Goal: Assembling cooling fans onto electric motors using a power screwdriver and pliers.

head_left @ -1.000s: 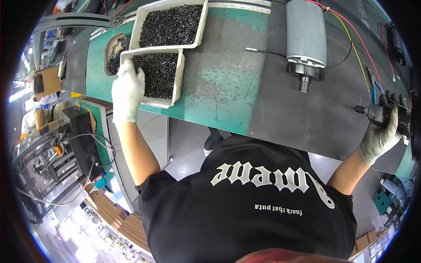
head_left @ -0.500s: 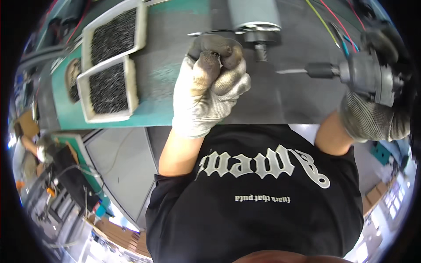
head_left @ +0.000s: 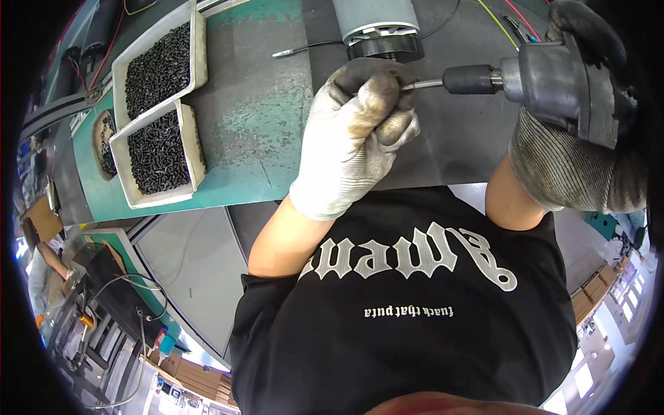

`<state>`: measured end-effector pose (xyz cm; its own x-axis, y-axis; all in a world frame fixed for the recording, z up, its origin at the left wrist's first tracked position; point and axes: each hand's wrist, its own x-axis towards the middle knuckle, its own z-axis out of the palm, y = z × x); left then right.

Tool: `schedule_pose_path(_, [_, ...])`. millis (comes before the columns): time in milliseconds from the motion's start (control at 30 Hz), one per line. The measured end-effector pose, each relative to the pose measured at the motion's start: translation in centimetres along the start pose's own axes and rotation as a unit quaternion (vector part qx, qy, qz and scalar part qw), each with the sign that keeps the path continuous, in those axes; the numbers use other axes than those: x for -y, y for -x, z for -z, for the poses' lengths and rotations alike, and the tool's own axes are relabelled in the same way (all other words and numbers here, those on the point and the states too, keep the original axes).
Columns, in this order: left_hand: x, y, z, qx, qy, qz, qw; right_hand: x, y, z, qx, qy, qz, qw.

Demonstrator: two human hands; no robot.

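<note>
— What's risky, past the black screws (head_left: 158, 155)?
— Your left hand (head_left: 356, 135) pinches closed at the bit (head_left: 427, 84); on what, I can't tell. A slip could jab you.
— And rightward?
— Your right hand (head_left: 567, 155) grips the power driver (head_left: 546, 75) over the bench (head_left: 460, 149); spinning early could snag fingers.

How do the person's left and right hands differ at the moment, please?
The left hand has its fingers pinched together at the far end of the driver bit, whereas the right hand is wrapped around the power tool. The left hand's glove looks mostly white with darkened fingertips; the right hand's looks darker grey. Both are gloved.
</note>
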<state>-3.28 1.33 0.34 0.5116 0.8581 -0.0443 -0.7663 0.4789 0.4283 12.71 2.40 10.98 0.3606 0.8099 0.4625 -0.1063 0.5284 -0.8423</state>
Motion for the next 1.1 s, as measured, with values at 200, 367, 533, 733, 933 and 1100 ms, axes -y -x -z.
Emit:
schedule_pose_path(200, [-0.1, 0.7, 0.1, -0.097, -0.143, 0.033, 0.984, 1.2, -0.5, 0.9, -0.007, -0.165, -0.16, 0.973])
schedule_pose_path(367, [0.1, 0.3, 0.4, -0.107, -0.054, 0.027, 0.992, 0.1, -0.8, -1.2, -0.017, -0.246, -0.236, 0.94])
schedule_pose_path(533, [1.1, 0.5, -0.1, -0.099, 0.024, 0.067, 0.993, 0.2, -1.0, -0.2, -0.013, -0.25, -0.235, 0.939])
schedule_pose_path(733, [2.3, 0.9, -0.1, -0.117, 0.041, 0.067, 0.99, -0.4, -1.3, 0.8, -0.006, -0.252, -0.235, 0.939])
schedule_pose_path(933, [2.0, 0.4, 0.1, -0.1, 0.034, 0.076, 0.992, -1.7, -0.4, 0.7, -0.004, -0.257, -0.226, 0.94])
schedule_pose_path(1100, [2.2, 0.6, 0.3, -0.066, 0.011, 0.088, 0.994, -0.8, 0.1, 0.6, -0.003, -0.26, -0.219, 0.94])
